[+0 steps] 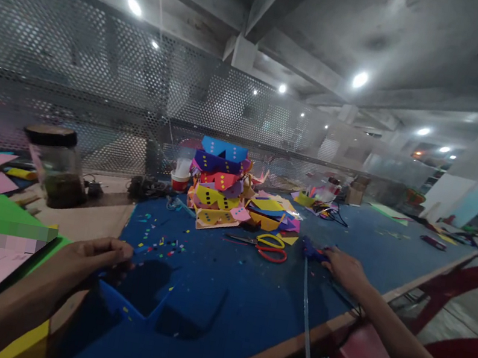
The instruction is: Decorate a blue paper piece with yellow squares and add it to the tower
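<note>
Fingers of your left hand (100, 256) pinch a blue paper piece (121, 304), seemingly to steady it over the table (255, 304), near left. Far-middle, stacked paper cutouts (217, 198) sit beyond your hands, perhaps against knocks; scissors (258, 243) lie nearer, probably within reach. Rightward, your right hand (346, 271) closes around a dark-blue tool (312, 249). Both grips' contact is partly hidden; blur obscures the tool's form.

Matt paper cut-outs (219, 182), metal scissors (257, 243) with smooth plastic handles (269, 260), perforated metal screen (146, 78).
</note>
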### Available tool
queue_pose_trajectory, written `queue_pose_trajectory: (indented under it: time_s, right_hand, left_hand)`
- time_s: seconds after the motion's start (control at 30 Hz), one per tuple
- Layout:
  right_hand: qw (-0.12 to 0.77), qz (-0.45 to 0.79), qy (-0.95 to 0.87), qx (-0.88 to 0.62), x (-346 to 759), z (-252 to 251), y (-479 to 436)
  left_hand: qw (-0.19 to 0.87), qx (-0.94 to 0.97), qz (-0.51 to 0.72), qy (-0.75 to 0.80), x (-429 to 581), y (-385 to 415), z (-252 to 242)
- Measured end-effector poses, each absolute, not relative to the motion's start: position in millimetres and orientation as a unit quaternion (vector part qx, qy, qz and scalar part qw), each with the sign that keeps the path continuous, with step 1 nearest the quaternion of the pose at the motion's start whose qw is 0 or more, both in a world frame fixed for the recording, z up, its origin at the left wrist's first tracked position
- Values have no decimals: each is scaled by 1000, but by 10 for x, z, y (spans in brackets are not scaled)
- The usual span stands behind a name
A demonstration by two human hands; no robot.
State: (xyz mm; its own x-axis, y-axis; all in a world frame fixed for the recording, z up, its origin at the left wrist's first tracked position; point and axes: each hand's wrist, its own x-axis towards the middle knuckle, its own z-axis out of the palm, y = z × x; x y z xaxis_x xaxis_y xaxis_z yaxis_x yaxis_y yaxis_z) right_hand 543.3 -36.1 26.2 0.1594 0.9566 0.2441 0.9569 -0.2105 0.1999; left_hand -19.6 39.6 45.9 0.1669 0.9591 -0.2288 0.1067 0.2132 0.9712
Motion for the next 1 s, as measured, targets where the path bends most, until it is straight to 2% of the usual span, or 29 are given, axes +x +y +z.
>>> queue_pose_trajectory:
  time_s: [0.33, 0.53, 0.63, 0.87, 1.0]
  right_hand:
    - [-21, -115, -667, -736, 5711, 241, -231]
    - [-30, -148, -653, -742, 5412, 557, -137]
    - [59, -148, -719, -676, 4788, 834, 51]
    - [256, 51, -854, -450, 2718, 1220, 584]
    - [279, 148, -887, -337, 1982, 1082, 798]
  left_hand:
    - [594, 506, 379, 498, -171, 319, 519]
    - [602, 505, 386, 484, -212, 360, 458]
    - [595, 511, 393, 480, -225, 376, 438]
    - [589, 512, 403, 477, -244, 364, 451]
    - [575, 514, 413, 484, -250, 359, 485]
